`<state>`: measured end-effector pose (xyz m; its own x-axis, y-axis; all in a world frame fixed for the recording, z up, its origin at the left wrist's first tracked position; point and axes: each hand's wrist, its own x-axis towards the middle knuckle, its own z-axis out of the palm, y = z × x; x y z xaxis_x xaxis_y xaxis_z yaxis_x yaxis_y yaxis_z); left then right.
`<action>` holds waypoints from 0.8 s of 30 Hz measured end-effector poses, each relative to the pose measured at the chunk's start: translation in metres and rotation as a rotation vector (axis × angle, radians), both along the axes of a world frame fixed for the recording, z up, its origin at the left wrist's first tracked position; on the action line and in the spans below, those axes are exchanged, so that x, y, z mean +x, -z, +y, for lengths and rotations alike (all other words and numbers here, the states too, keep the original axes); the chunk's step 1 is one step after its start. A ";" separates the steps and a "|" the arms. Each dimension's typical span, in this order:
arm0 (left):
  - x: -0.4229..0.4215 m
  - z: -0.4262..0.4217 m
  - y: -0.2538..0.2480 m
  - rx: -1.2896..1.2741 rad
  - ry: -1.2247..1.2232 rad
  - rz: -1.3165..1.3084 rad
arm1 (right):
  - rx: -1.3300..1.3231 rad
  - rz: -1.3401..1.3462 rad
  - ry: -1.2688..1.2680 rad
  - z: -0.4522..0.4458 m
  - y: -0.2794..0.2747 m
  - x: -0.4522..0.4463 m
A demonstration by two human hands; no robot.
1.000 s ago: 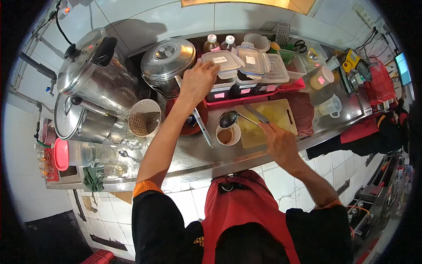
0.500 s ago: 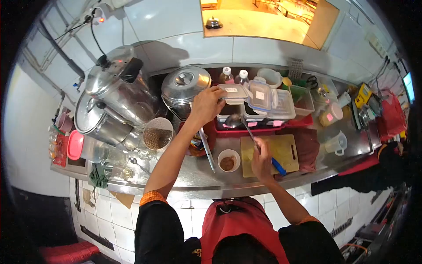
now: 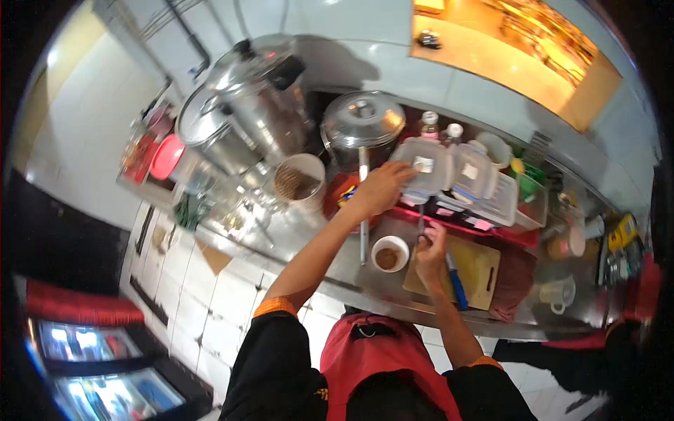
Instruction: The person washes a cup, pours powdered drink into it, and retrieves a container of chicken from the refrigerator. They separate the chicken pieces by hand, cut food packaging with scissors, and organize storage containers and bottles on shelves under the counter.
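Note:
My left hand (image 3: 382,191) is at the left edge of a clear container lid (image 3: 425,165) bearing a white label, its fingers over the top; the thumb is hidden. My right hand (image 3: 430,258) grips the thin handle of a metal spoon (image 3: 422,222). The spoon points away from me, and its bowl is out of sight at the lid's near edge. Below and left of that hand stands a white cup (image 3: 390,254) with brown powder inside. A blue-handled knife (image 3: 457,282) lies on the yellow cutting board (image 3: 476,266) beside my right hand.
More lidded containers (image 3: 495,193) stand right of the held lid in a red tray (image 3: 516,234). Metal pots (image 3: 359,126) and a patterned tub (image 3: 300,181) occupy the left. A clear jug (image 3: 558,291) and dark red cloth (image 3: 516,284) lie right of the board.
The view has shifted left, showing more floor. The lid lies flatter, no longer baring the container's opening. The spoon's bowl, visible above the container before, is now hidden.

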<state>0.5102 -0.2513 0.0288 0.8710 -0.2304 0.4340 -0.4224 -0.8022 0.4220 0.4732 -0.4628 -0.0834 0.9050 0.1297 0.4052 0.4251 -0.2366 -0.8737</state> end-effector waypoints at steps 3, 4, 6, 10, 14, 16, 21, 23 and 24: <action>-0.043 0.001 -0.025 -0.163 -0.097 -0.063 | 0.027 0.200 -0.035 -0.005 -0.001 -0.008; -0.060 0.006 -0.031 -0.220 -0.141 -0.089 | 0.015 0.157 -0.057 -0.010 -0.007 -0.015; -0.104 0.025 -0.031 -0.242 -0.151 -0.102 | 0.019 0.060 -0.134 -0.002 -0.041 -0.033; -0.222 0.070 -0.019 -0.322 -0.333 0.078 | -0.671 -0.154 -0.360 0.041 -0.110 -0.064; -0.356 0.133 0.008 -0.384 -0.579 0.247 | -0.899 0.069 -0.347 0.077 -0.108 -0.075; -0.426 0.170 0.025 -0.427 -0.688 0.184 | -0.937 -0.070 -0.415 0.101 -0.125 -0.086; -0.554 0.243 0.036 -0.483 -0.922 0.183 | -0.945 -0.064 -0.695 0.209 -0.210 -0.132; -0.582 0.273 0.038 -0.481 -0.959 0.129 | -0.829 -0.153 -0.748 0.267 -0.240 -0.160; -0.592 0.289 0.034 -0.502 -0.975 0.117 | -0.778 -0.245 -0.768 0.295 -0.251 -0.166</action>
